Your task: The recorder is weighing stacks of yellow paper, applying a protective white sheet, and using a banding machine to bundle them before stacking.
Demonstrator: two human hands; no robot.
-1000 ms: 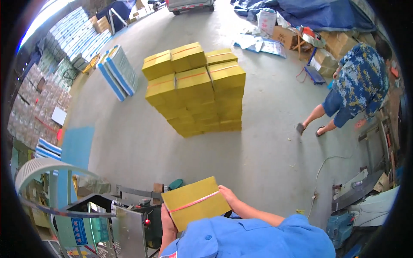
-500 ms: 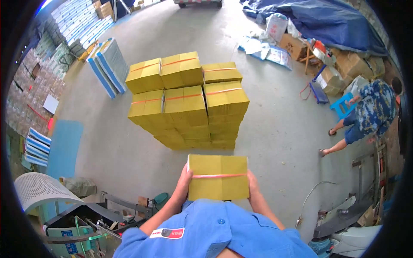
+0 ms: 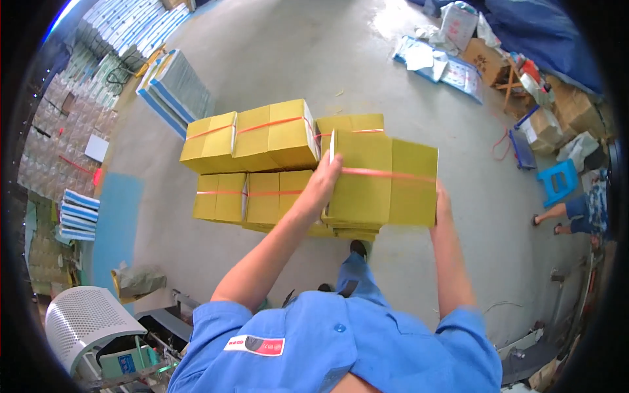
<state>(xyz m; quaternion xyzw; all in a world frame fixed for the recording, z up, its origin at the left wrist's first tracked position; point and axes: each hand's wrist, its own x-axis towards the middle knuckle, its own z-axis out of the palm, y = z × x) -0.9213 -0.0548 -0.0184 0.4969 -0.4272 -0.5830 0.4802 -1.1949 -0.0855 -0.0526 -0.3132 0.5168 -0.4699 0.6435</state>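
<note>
yellow bundle stack (image 3: 262, 164) on concrete floor (image 3: 314, 59)

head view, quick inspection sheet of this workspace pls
surface: bare grey concrete floor, a blue mat at the left.
job's things: yellow strapped bundle held above the yellow stack, at the stack's right side.
clutter: loose papers and bags top right, cardboard boxes, blue stool.
grippers: left hand grips the bundle's left edge; right hand on its right edge, mostly hidden.
cables: thin line on the floor lower right, kind unclear.
surroundings: blue and white stacks upper left, white perforated basket, another person's legs at the right rim.
</note>
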